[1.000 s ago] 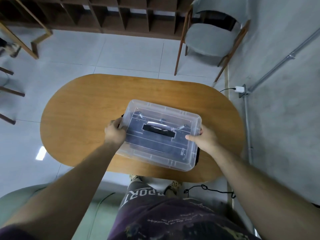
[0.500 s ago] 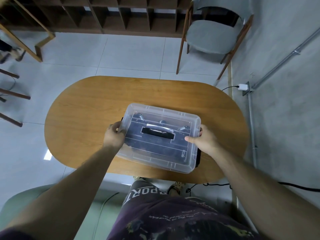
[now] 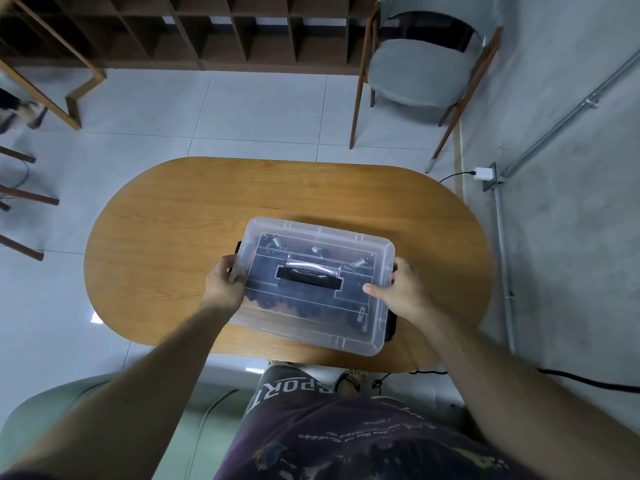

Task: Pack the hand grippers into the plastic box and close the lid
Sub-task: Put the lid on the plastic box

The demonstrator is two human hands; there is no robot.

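The left hand (image 3: 224,283) grips the left end of the plastic box (image 3: 308,325), with its fingers curled round the edge there. The right hand (image 3: 403,289) grips the right end of the box. Its thumb lies flat on top of the lid (image 3: 322,238), and its other fingers wrap round the side, where they are partly hidden. The box is see-through and sits on the wooden table (image 3: 166,237), close to the near edge and a bit right of the middle. The lid lies flat on top of the box. A black handle (image 3: 310,278) lies flat in the middle of the lid, between the two hands. Through the clear plastic you can see the hand grippers (image 3: 277,242) inside, as dark shapes with shiny metal springs near the far side. How many there are is hard to tell. A black clip (image 3: 391,323) shows on the right end of the box, by the right wrist. I cannot tell if it is snapped shut. Far past the table stand a grey chair (image 3: 412,74) on the right and a dark wooden shelf (image 3: 207,29).
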